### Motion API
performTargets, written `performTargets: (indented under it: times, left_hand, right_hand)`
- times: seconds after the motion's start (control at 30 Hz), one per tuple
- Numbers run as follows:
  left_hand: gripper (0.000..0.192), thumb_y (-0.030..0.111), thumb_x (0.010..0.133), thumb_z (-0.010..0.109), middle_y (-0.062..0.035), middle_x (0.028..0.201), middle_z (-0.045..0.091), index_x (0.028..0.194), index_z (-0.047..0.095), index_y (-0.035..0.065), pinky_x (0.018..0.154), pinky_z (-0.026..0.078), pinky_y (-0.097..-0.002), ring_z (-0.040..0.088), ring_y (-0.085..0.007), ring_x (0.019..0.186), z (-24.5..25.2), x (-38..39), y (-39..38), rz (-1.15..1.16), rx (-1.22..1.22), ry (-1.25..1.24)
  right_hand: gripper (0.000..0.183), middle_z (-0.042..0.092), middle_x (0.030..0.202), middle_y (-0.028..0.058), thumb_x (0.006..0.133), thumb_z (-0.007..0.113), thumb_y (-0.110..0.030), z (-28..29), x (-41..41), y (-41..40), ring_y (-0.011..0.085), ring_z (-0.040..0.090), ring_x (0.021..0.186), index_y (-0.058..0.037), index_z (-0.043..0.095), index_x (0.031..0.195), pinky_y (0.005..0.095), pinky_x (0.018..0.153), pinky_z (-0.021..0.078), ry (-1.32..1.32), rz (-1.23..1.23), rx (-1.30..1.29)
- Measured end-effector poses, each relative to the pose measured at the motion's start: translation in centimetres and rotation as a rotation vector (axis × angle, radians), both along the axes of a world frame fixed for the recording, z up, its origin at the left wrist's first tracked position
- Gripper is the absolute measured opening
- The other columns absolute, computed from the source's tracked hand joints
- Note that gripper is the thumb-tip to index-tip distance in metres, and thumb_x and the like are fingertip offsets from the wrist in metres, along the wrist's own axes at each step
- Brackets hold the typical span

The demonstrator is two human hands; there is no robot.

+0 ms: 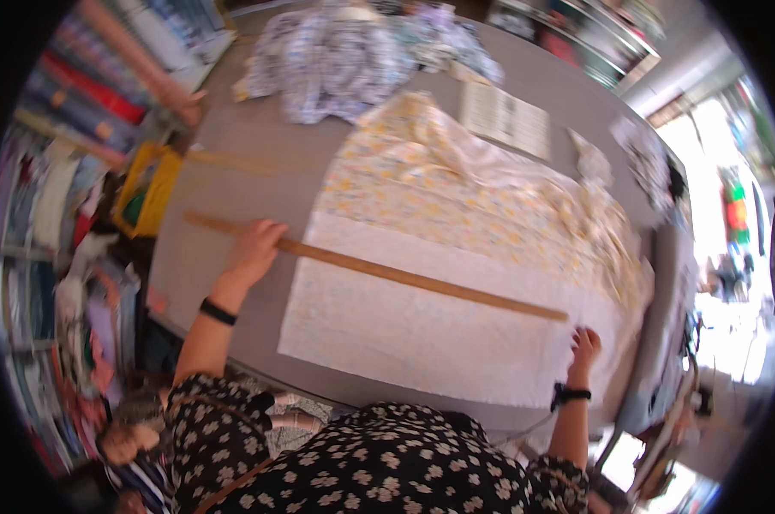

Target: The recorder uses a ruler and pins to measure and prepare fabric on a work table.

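Observation:
A long wooden ruler (419, 277) lies slantwise across a pale length of cloth (413, 334) on the grey-covered table (188, 270). My left hand (255, 250) grips the ruler toward its left end, beyond the cloth's left edge. Past the ruler, the cloth shows a yellow floral print (426, 199), flat in front and rumpled toward the back and right. My right hand (585, 350) is over the pale cloth, just nearer to me than the ruler's right end and apart from it. Its fingers are curled; blur hides whether anything small is between them.
An open book (506, 119) lies behind the cloth, beside heaped patterned fabric (349, 64). A blurred thin strip (233, 160) is at the table's left. Another person's arm (136, 64) extends near the left shelves. A yellow crate (146, 189) stands below. A person (130, 430) is at lower left.

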State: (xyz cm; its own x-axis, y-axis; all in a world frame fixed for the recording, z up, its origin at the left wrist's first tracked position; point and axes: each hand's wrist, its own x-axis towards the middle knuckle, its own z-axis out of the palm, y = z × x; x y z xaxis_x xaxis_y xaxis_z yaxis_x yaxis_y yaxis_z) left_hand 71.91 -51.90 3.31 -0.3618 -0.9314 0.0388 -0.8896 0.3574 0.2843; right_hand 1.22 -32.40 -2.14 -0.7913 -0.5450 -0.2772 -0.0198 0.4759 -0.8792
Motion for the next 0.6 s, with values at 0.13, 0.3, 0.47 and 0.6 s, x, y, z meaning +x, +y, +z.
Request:
performTargets:
  times: [0.13, 0.3, 0.47, 0.6]
  left_hand:
    - [0.054, 0.003, 0.078, 0.069, -0.0156, 0.130, 0.050, 0.129, 0.052, 0.0050, 0.102, 0.041, -0.0413, 0.048, -0.0346, 0.120, 0.6, -3.9, 2.5, 0.063, -0.102, 0.093]
    - [0.055, 0.004, 0.078, 0.070, -0.0154, 0.133, 0.049, 0.130, 0.053, 0.0051, 0.102, 0.041, -0.0395, 0.048, -0.0324, 0.122, 6.3, -17.2, 6.8, -0.118, 0.058, 0.283]
    - [0.052, 0.014, 0.077, 0.073, -0.0165, 0.132, 0.049, 0.126, 0.056, 0.0042, 0.101, 0.043, -0.0402, 0.050, -0.0333, 0.119, 7.7, -31.3, 11.9, -0.430, 0.235, 0.394]
    - [0.054, 0.018, 0.076, 0.074, -0.0182, 0.131, 0.050, 0.125, 0.056, 0.0021, 0.102, 0.042, -0.0409, 0.049, -0.0345, 0.120, 5.5, -40.7, 14.2, -0.550, 0.277, 0.390]
  right_hand:
    - [0.022, 0.068, 0.092, 0.0043, 0.087, 0.065, -0.019, 2.3, -1.0, 0.5, 0.0138, 0.064, 0.078, -0.0054, 0.064, 0.104, 0.0257, 0.061, 0.0467, 0.057, -0.004, -0.006]
    - [0.015, 0.067, 0.084, 0.0006, 0.086, 0.067, -0.016, 3.8, -2.2, 1.6, 0.0109, 0.062, 0.072, -0.0066, 0.066, 0.098, 0.0248, 0.058, 0.0451, 0.030, -0.074, -0.023]
    - [0.013, 0.067, 0.081, 0.0000, 0.084, 0.068, -0.014, 3.2, -2.4, 1.4, 0.0103, 0.062, 0.069, -0.0060, 0.067, 0.095, 0.0248, 0.058, 0.0458, -0.059, 0.064, -0.020]
    - [0.015, 0.067, 0.080, 0.0018, 0.082, 0.070, -0.012, 3.1, -1.7, -0.1, 0.0100, 0.061, 0.067, -0.0033, 0.067, 0.094, 0.0239, 0.059, 0.0466, -0.125, 0.204, -0.035]
